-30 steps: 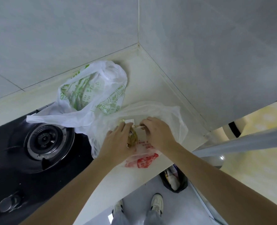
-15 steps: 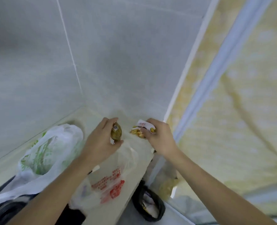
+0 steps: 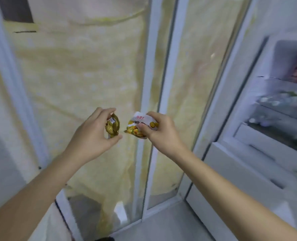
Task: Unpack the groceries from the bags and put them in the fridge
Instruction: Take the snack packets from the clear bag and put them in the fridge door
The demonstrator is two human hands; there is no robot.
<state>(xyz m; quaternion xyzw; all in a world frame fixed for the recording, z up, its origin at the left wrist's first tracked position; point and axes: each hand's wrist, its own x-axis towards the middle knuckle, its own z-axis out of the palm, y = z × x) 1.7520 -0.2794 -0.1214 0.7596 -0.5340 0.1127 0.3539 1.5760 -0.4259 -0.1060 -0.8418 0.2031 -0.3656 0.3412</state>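
Before glass door: left hand pinches olive packet, right hand white packet; fridge blurred, cropped.

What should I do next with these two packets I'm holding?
Probably carry both toward the open fridge on your right. Your left hand holds the gold packet, your right hand the white packet, and the shelves look within reach.

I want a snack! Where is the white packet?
In the head view, the right hand pinches the white packet mid-frame, beside the gold packet in the left hand; the fridge stands open at right.
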